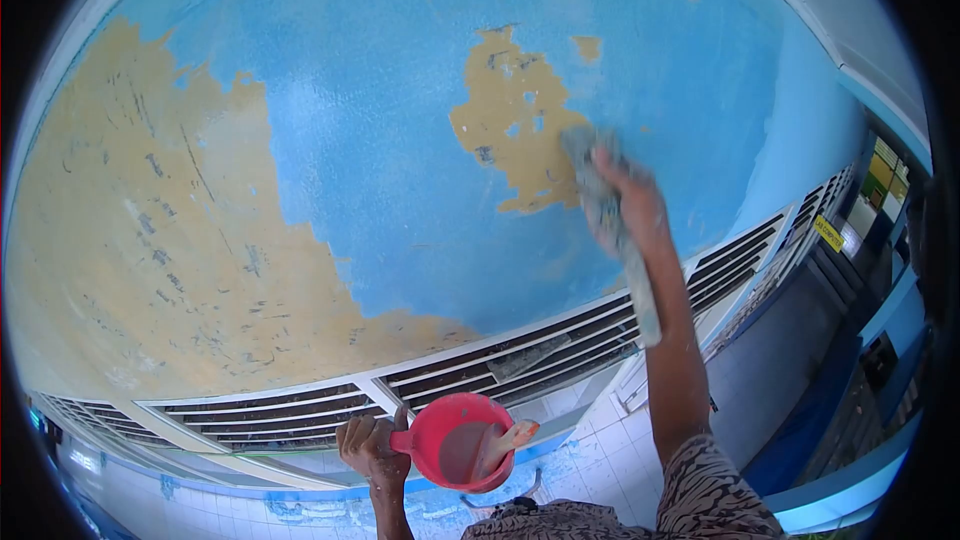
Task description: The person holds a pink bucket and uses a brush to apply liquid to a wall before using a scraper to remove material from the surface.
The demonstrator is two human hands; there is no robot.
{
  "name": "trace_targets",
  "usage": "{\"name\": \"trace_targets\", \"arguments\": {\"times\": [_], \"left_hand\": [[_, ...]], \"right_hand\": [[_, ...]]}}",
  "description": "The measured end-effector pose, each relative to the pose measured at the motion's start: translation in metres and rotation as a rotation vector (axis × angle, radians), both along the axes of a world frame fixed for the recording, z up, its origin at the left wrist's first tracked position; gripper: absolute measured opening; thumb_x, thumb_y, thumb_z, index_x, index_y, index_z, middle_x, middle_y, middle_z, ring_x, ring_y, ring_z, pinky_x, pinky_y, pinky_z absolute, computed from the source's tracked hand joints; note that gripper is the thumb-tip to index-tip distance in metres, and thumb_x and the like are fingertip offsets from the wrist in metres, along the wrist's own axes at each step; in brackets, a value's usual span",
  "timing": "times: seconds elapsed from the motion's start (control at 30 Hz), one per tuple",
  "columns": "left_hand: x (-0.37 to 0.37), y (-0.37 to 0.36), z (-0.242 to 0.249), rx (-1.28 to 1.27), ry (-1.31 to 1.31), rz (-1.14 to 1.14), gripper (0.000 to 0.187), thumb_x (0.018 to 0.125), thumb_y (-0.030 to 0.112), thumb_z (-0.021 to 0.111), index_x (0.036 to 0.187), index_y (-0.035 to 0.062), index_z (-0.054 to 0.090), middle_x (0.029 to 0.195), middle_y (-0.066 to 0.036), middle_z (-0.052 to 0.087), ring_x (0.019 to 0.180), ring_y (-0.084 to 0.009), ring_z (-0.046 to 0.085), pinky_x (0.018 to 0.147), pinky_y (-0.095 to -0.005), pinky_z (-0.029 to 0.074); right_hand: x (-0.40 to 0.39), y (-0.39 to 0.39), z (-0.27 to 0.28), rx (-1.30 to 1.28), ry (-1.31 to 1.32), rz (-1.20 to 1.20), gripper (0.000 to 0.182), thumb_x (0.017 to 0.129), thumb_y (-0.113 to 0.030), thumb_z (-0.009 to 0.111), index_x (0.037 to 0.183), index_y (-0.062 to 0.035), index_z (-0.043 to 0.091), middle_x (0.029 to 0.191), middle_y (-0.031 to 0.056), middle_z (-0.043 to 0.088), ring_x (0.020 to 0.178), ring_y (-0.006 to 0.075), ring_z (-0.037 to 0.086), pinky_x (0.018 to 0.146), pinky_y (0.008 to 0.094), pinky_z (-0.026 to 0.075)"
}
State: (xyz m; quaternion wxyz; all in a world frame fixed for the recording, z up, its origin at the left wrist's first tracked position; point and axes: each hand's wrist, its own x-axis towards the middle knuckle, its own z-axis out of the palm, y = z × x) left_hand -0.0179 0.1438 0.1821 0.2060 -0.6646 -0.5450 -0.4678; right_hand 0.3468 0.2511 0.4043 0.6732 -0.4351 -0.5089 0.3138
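My left hand (370, 448) is closed around the handle of a red plastic dipper (425, 440). Cloudy greyish liquid (462, 452) lies in the dipper, and a pale-handled tool with an orange tip (510, 440), perhaps a paintbrush, leans inside it. Higher up, my right hand (632, 205) grips a long grey-green, paint-smeared tool (640, 285). Its upper end is at the wall beside a tan patch (525, 120) in the blue paint (380, 130); motion blur hides its exact kind and whether it touches.
A wide tan area (170, 240) with dark scuffs covers the wall's left side. Slatted vents (270, 418) run beneath the wall. White tiles (600, 455) lie below. To the right are a yellow sign (829, 234) and a blue ledge (850, 485).
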Motion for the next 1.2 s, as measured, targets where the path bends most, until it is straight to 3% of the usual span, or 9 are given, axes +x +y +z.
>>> {"name": "trace_targets", "arguments": {"times": [0.13,0.33,0.43,0.47,0.53,0.6,0.7,0.9,1.2], "left_hand": [[-0.003,-0.004,-0.003,0.0,0.03,0.0,0.042,0.073,0.019,0.085,0.052,0.0113,0.05,0.054,-0.003,0.045,0.053,-0.0233,0.046,0.06,-0.0389,0.035],[0.002,0.0,0.0,0.01,0.008,-0.016,0.038,0.074,0.017,0.084,0.053,0.0107,0.053,0.054,-0.004,0.046,0.055,-0.024,0.047,0.061,-0.0389,0.035],[0.01,-0.003,0.005,0.003,0.015,-0.011,0.036,0.072,0.018,0.086,0.056,0.0124,0.054,0.056,-0.001,0.048,0.056,-0.0219,0.049,0.062,-0.0378,0.037],[0.011,-0.004,0.005,0.018,0.003,-0.026,0.036,0.072,0.018,0.086,0.056,0.0125,0.053,0.056,-0.001,0.048,0.056,-0.0218,0.049,0.062,-0.0376,0.037],[0.013,-0.005,0.006,0.029,-0.003,-0.026,0.037,0.072,0.019,0.086,0.054,0.0121,0.054,0.055,-0.001,0.048,0.056,-0.0219,0.048,0.062,-0.0375,0.037],[0.012,-0.01,0.004,0.04,-0.016,-0.038,0.038,0.072,0.018,0.085,0.054,0.0113,0.053,0.055,-0.002,0.046,0.055,-0.0227,0.048,0.061,-0.038,0.036],[0.005,-0.012,-0.003,0.055,-0.014,-0.045,0.04,0.073,0.018,0.085,0.052,0.0111,0.051,0.054,-0.003,0.045,0.054,-0.0234,0.047,0.06,-0.0386,0.035],[0.004,-0.012,0.002,-0.012,0.001,-0.005,0.04,0.073,0.019,0.084,0.052,0.0107,0.052,0.055,-0.003,0.047,0.055,-0.0242,0.049,0.061,-0.0389,0.036],[0.011,-0.017,-0.001,0.029,0.001,-0.046,0.036,0.074,0.02,0.084,0.054,0.0113,0.056,0.055,-0.003,0.05,0.054,-0.0237,0.049,0.06,-0.0392,0.035]], "right_hand": [[0.003,0.017,-0.017,0.176,0.021,-0.051,0.043,0.095,-0.042,0.069,0.114,-0.0036,0.072,0.078,0.0043,0.07,0.06,0.0113,0.063,0.054,0.027,0.049],[-0.006,0.023,0.179,0.172,-0.187,0.209,0.032,0.098,-0.04,0.066,0.097,-0.0082,0.069,0.074,0.0014,0.067,0.052,0.008,0.057,0.05,0.0271,0.048],[-0.014,0.027,0.164,0.352,-0.141,0.17,0.033,0.097,-0.042,0.066,0.097,-0.0085,0.069,0.071,0.0011,0.066,0.047,0.0069,0.055,0.044,0.0274,0.046],[0.009,0.035,0.151,0.093,-0.102,0.357,0.036,0.096,-0.043,0.067,0.1,-0.0075,0.07,0.072,0.0007,0.066,0.05,0.0076,0.057,0.048,0.026,0.049],[-0.014,0.019,0.085,0.179,-0.107,0.007,0.038,0.095,-0.045,0.07,0.104,-0.0077,0.07,0.073,0.0012,0.067,0.05,0.0089,0.058,0.048,0.0253,0.048],[-0.015,-0.004,0.041,-0.029,-0.005,0.098,0.04,0.092,-0.045,0.073,0.106,-0.0082,0.071,0.073,0.0025,0.067,0.051,0.0101,0.059,0.046,0.0253,0.047],[-0.011,0.024,0.01,0.211,0.008,-0.022,0.04,0.096,-0.043,0.068,0.1,-0.0033,0.071,0.07,0.0075,0.067,0.046,0.0149,0.058,0.04,0.0307,0.042],[-0.007,0.019,0.122,0.024,0.06,0.246,0.038,0.093,-0.039,0.073,0.106,-0.0035,0.069,0.071,0.0033,0.066,0.046,0.0098,0.054,0.041,0.0252,0.042],[-0.014,-0.017,0.041,-0.062,-0.016,0.229,0.041,0.093,-0.045,0.071,0.11,-0.0075,0.068,0.068,0.0024,0.063,0.049,0.0109,0.056,0.043,0.0269,0.044]]}}
